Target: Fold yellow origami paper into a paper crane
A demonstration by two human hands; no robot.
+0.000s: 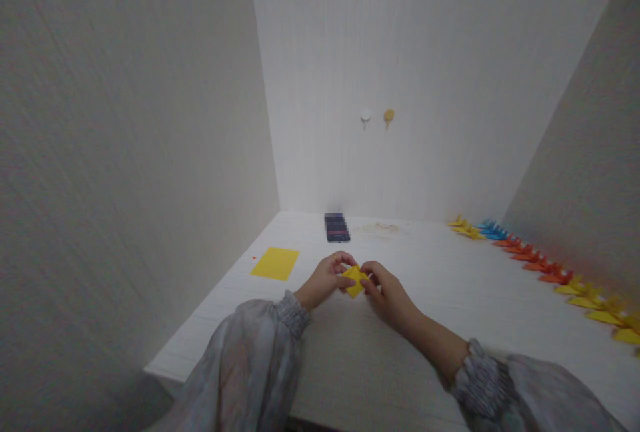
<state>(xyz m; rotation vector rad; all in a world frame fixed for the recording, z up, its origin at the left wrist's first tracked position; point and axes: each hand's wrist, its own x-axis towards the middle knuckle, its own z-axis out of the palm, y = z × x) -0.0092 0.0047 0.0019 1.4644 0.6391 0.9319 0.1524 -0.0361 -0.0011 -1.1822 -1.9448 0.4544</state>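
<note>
A small folded piece of yellow paper (355, 280) is held just above the white table (350, 352), near its middle. My left hand (327, 279) pinches its left side, fingers closed, a ring on one finger. My right hand (387, 292) pinches its right side, fingers curled round the edge. Both hands meet at the paper. Grey patterned sleeves cover both forearms.
A flat yellow paper sheet (275, 263) lies to the left of my hands. A dark phone (337, 227) lies at the back by the wall. A row of folded paper figures, yellow (465, 227), blue (491, 231), orange (533, 260) and yellow again (600, 309), runs along the right wall. Two round hooks (377, 116) sit on the back wall.
</note>
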